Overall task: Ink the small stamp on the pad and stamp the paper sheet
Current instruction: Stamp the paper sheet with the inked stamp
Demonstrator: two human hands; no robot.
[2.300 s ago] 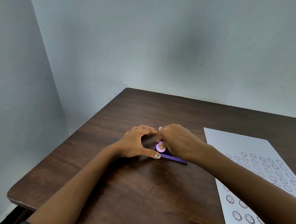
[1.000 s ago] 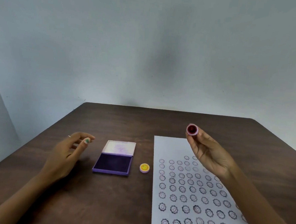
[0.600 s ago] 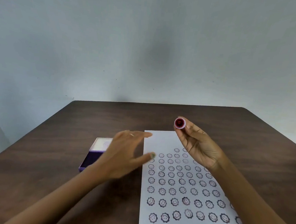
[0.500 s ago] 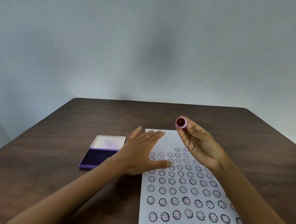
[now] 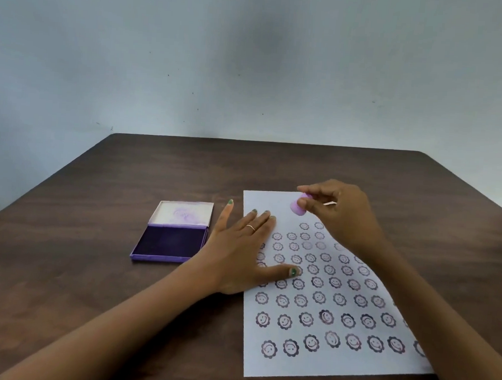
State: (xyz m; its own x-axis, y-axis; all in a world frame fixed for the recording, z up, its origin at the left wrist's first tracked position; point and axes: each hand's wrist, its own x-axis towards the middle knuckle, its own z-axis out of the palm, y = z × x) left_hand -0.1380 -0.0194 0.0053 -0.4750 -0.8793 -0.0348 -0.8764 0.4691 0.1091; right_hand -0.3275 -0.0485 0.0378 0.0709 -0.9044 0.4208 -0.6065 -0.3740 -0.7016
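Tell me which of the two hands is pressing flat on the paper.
The left hand: its fingers lie spread and straight across the paper sheet's left edge. The right hand is raised, pinching the small pink stamp above the sheet's far end.

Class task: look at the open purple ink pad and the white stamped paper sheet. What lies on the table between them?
In the head view, the left hand lies between the purple ink pad and the white paper sheet, fingers reaching onto the sheet's left edge.
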